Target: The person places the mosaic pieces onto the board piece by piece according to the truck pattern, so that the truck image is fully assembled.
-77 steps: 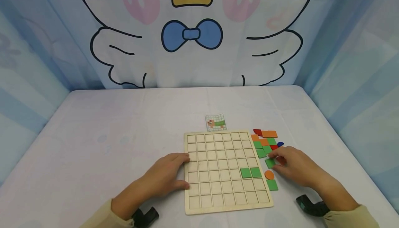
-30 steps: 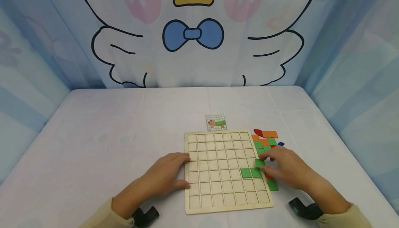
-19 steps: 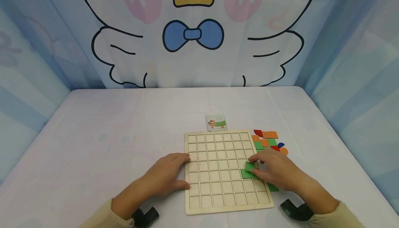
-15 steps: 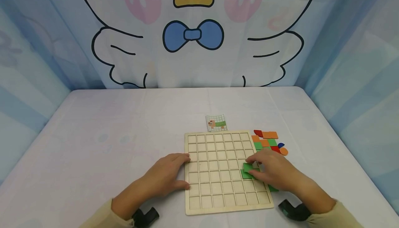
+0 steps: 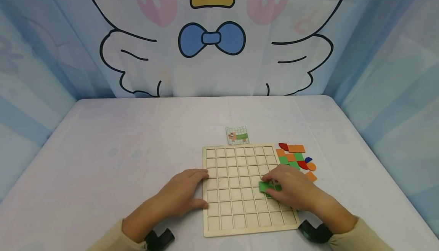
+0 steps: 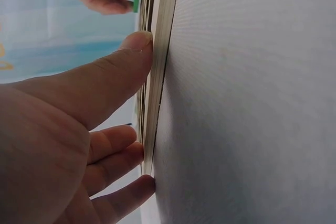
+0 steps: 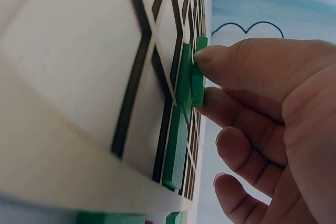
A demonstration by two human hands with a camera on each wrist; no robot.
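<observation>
Pale-blue cloth [image 5: 219, 75] at back, printed w/ cartoon figure & blue bow tie. White worktop [image 5: 137, 136] in front of it. Wooden board [image 5: 224, 194], gridded, flat on worktop, R of centre.

L hand [image 5: 181, 190]: thumb & fingers spread well apart, loosely bent, tips against board's L edge, touching only. R hand [image 5: 291, 186]: over board's R half, thumb & fingertip pinched on green tile [image 7: 198, 74], other fingers loosely curled.

Card [image 5: 237, 135] w/ gridded animal pic on worktop, just beyond board's far edge. Loose pcs [image 5: 296, 148] (orange, green, red, blue) clustered on worktop along board's R side, some touching. 2 seated tiles [image 7: 176, 153], also green, side by side in cells, partly hid. by R hand in head view. Held tile approx. parallel to board, just above it, close to seated pair; contact w/ them: can't tell.
</observation>
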